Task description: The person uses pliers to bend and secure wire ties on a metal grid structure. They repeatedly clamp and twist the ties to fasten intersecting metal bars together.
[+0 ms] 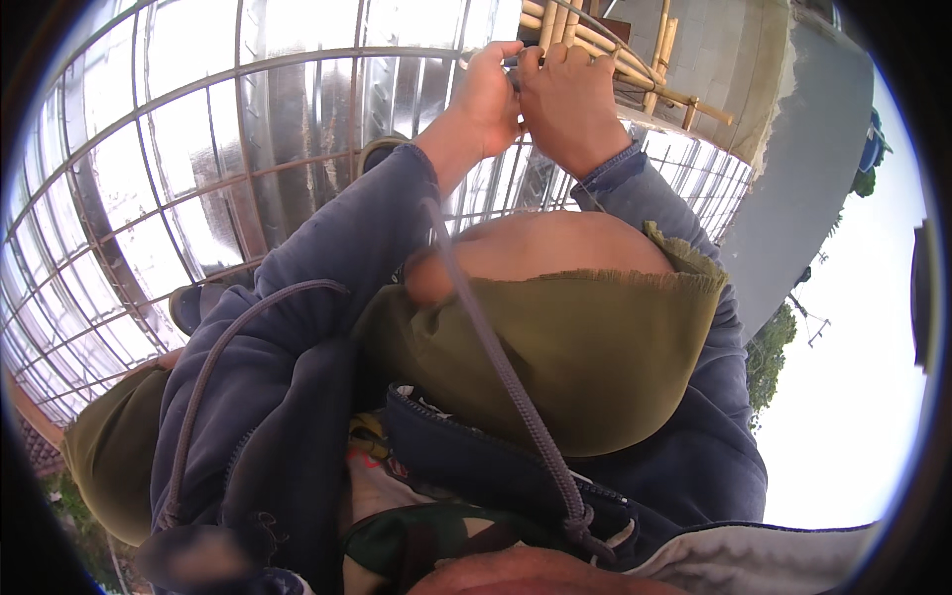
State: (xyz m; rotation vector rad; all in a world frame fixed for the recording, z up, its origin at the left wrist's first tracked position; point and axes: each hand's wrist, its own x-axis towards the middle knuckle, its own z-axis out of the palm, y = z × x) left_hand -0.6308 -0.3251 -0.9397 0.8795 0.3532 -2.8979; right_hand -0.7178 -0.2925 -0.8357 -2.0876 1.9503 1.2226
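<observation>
My left hand [483, 111] and my right hand [571, 103] meet at the top middle, over a bar of the steel rebar mesh [203, 77]. The left thumb and index finger close together beside a small dark piece, mostly hidden between the two hands. The right fingers curl down against the same spot, knuckles up. What either hand grips is too small and covered to name. The mesh bars cross in squares above shiny ribbed metal sheets [297, 114].
My bent bare knee [555, 243] in olive shorts [545, 357] rises between my forearms. Bamboo poles [662, 59] stand beyond my hands. A grey wall [808, 169] runs down the right, with trees [772, 362] and sky past it. A shoe [382, 154] rests near the mesh.
</observation>
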